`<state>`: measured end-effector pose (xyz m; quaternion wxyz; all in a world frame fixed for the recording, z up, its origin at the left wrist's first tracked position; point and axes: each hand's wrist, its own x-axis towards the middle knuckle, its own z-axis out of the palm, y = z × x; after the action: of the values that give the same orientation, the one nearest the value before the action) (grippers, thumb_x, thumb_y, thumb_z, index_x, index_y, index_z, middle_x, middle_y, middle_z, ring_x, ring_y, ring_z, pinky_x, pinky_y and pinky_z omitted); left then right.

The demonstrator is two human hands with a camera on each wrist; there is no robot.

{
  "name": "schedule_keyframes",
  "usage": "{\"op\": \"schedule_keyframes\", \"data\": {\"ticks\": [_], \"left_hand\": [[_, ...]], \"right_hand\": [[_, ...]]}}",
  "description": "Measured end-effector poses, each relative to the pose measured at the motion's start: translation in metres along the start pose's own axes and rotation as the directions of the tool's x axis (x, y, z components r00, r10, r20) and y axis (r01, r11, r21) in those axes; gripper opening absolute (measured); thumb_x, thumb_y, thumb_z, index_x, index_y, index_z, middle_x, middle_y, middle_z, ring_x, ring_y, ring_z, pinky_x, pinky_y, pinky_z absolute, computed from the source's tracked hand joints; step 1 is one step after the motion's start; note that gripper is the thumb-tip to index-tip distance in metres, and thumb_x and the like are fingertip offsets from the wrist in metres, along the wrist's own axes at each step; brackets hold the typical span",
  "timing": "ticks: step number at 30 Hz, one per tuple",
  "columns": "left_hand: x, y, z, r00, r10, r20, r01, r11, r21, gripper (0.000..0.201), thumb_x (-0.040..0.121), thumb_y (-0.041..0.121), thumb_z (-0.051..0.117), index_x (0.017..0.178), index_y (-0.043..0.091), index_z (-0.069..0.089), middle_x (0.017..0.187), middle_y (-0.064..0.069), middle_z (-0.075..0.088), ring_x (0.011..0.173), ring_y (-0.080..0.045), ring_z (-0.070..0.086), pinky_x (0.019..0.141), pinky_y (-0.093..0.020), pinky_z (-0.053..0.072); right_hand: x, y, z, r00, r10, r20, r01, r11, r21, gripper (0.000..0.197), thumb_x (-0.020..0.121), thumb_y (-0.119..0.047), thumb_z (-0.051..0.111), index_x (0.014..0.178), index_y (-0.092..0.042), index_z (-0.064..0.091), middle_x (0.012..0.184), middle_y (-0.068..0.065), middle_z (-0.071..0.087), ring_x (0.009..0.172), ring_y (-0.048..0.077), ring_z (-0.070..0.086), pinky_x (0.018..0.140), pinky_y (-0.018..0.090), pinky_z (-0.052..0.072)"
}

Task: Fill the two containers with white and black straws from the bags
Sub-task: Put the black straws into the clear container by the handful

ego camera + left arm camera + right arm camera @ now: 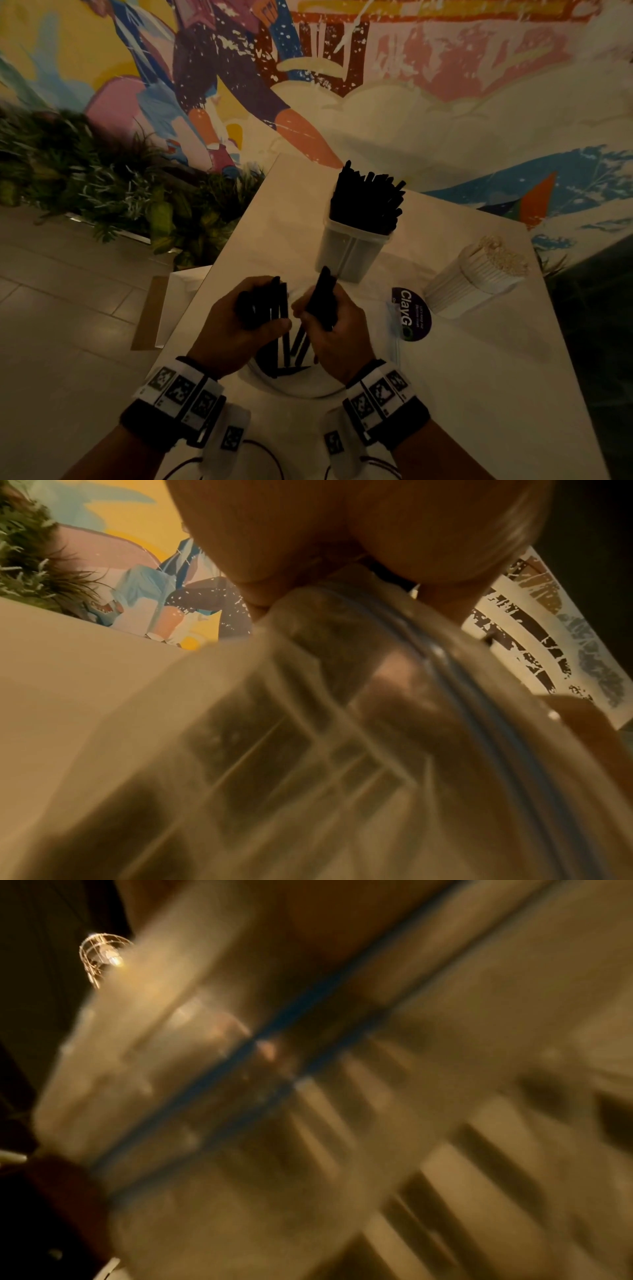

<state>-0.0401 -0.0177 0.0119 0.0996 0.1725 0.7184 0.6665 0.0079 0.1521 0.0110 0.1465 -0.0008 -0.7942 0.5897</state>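
Both forearms reach forward over the white table [479, 377]. The left hand [236, 329] clenches a bundle of black straws [263, 305]; the right hand [332, 325] grasps a second bunch [323, 294], both above a clear bag [298, 383] with more straws inside. Beyond stands a container [349, 253] packed with black straws, right of it a bundle of white straws [472, 281], near a round sticker [411, 313]

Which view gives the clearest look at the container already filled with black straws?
The head view. There the container of black straws stands upright on the table, beyond both hands, seen whole with straws fanning out of its top. The left wrist and right wrist views show only blurred clear plastic close to the lens; the container cannot be made out in either.
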Motion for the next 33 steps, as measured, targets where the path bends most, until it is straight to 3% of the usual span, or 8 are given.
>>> {"op": "schedule_keyframes", "data": {"ticks": [3,5,12,16,21,27,31,33], "left_hand": [[0.001,0.002,0.003,1.000,0.008,0.003,-0.008,0.997,0.073,0.058,0.054,0.045,0.075,0.108,0.036,0.059,0.105,0.016,0.065,0.099,-0.003,0.062,0.086,-0.022,0.052],[0.001,0.002,0.003,1.000,0.011,0.018,-0.014,0.990,0.144,0.054,0.055,0.046,0.073,0.107,0.038,0.059,0.098,0.014,0.067,0.094,-0.005,0.063,0.085,-0.028,0.053],[-0.003,0.004,0.006,0.999,0.039,0.003,-0.038,0.971,0.236,0.029,0.061,0.045,0.067,0.085,0.030,0.061,0.084,0.009,0.065,0.079,-0.007,0.062,0.074,-0.025,0.051],[-0.002,0.001,0.004,1.000,0.010,-0.003,-0.009,0.975,0.222,0.027,0.061,0.045,0.065,0.082,0.028,0.063,0.084,0.007,0.067,0.084,-0.009,0.063,0.079,-0.033,0.053],[-0.002,0.003,0.005,1.000,0.015,0.011,-0.017,0.969,0.246,0.021,0.065,0.041,0.067,0.078,0.025,0.065,0.084,0.010,0.066,0.082,-0.007,0.063,0.078,-0.031,0.052],[-0.004,0.003,0.003,1.000,0.020,0.015,-0.023,0.974,0.226,0.026,0.065,0.043,0.065,0.078,0.021,0.065,0.083,0.008,0.066,0.080,-0.008,0.063,0.075,-0.026,0.052],[-0.004,0.005,0.004,0.999,0.042,0.013,-0.044,0.969,0.241,0.027,0.064,0.044,0.064,0.077,0.020,0.065,0.082,0.009,0.065,0.079,-0.008,0.062,0.073,-0.020,0.050],[-0.004,0.005,0.005,0.999,0.048,0.017,-0.051,0.966,0.253,0.027,0.064,0.045,0.062,0.077,0.021,0.064,0.083,0.009,0.065,0.079,-0.007,0.062,0.073,-0.017,0.049]], "right_hand": [[0.005,-0.010,0.002,0.999,-0.046,-0.030,0.049,0.994,0.097,0.039,0.078,0.007,0.053,0.076,-0.032,0.051,0.078,0.003,0.063,0.079,0.022,0.063,0.073,0.042,0.055],[0.007,-0.007,0.002,0.997,-0.042,-0.069,0.050,0.992,0.114,0.036,0.072,0.009,0.051,0.069,-0.026,0.047,0.071,0.008,0.059,0.072,0.024,0.059,0.068,0.046,0.053],[0.009,0.006,0.003,0.982,0.049,-0.183,-0.036,0.997,0.072,0.040,0.071,0.004,0.050,0.066,-0.035,0.047,0.071,-0.004,0.059,0.064,0.023,0.055,0.061,0.048,0.051],[0.004,0.004,0.003,0.974,0.066,-0.216,-0.060,0.998,0.035,0.009,0.082,-0.023,0.056,0.074,-0.027,0.053,0.066,0.004,0.061,0.053,0.018,0.053,0.053,0.037,0.047],[0.002,-0.012,0.004,0.946,0.087,-0.314,-0.078,0.996,0.039,0.032,0.077,-0.061,0.060,0.070,-0.030,0.058,0.047,-0.007,0.048,0.044,0.010,0.044,0.047,0.029,0.038],[0.014,-0.029,-0.004,0.911,-0.029,-0.411,0.111,0.978,0.178,0.048,0.081,-0.063,0.060,0.056,-0.024,0.046,0.047,0.012,0.036,0.044,0.023,0.039,0.047,0.038,0.036],[0.000,-0.011,-0.003,0.898,0.018,-0.441,0.030,0.994,0.101,0.059,0.072,-0.066,0.066,0.059,-0.013,0.044,0.049,0.004,0.042,0.045,0.024,0.045,0.049,0.036,0.046],[-0.009,0.002,-0.004,0.908,0.080,-0.412,-0.060,0.996,0.062,0.054,0.068,-0.068,0.069,0.061,-0.019,0.046,0.051,0.005,0.044,0.045,0.028,0.048,0.048,0.046,0.049]]}}
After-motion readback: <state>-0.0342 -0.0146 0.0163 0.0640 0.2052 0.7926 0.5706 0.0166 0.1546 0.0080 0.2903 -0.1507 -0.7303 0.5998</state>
